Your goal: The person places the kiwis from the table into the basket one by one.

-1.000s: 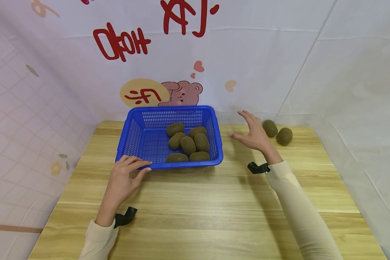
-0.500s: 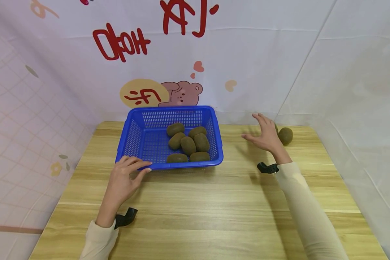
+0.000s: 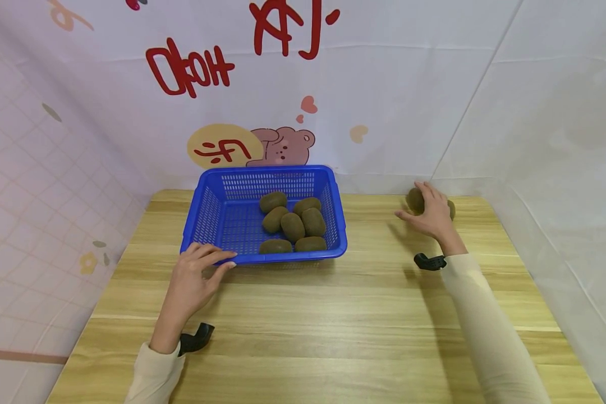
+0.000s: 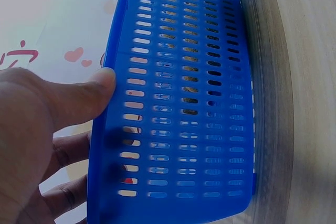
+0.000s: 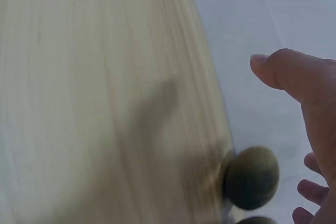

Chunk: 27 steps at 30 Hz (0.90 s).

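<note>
A blue plastic basket [image 3: 283,258] with slotted walls stands on the wooden table, several brown kiwis [image 3: 293,226] gathered mostly in its right half. My left hand [image 3: 194,275] pinches the basket's near rim at the left corner; the left wrist view shows the thumb [image 4: 92,93] against the outer wall and fingers behind the rim. At the back right, my right hand [image 3: 431,216] hovers over two loose kiwis, thumb spread from the fingers. One kiwi [image 3: 414,200] shows between thumb and fingers, apart from the thumb in the right wrist view. The other kiwi [image 3: 451,210] is mostly hidden behind the hand.
A white printed cloth [image 3: 384,112] hangs right behind the table [image 3: 333,325] and along both sides. Black camera mounts [image 3: 196,338] sit at the wrists. Bare wood lies between the basket and the right hand.
My right hand has moved right, away from the basket and over the two loose kiwis. The left hand and basket have stayed in place.
</note>
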Tool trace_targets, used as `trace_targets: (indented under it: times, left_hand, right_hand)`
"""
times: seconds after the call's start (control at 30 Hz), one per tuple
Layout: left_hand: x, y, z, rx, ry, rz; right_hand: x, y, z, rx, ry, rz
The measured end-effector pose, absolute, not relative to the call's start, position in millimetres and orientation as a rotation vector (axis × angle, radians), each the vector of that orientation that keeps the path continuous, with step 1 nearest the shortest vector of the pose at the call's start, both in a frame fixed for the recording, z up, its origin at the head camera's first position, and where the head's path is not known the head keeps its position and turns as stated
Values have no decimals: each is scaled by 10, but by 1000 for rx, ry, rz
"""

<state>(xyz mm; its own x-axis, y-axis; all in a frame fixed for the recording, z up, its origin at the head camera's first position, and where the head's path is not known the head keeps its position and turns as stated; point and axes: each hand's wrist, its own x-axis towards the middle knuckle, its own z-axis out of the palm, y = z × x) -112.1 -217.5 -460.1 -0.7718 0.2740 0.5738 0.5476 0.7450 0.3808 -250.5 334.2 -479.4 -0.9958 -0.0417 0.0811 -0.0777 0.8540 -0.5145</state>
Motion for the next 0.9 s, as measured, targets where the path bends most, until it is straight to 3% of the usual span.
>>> trace_targets:
  times: [0.9]
  left_hand:
    - [-1109, -2155, -4589, -618, -2446, -734]
  right_hand:
    - [-2396, 3936, -5036, -142, -2934, 915]
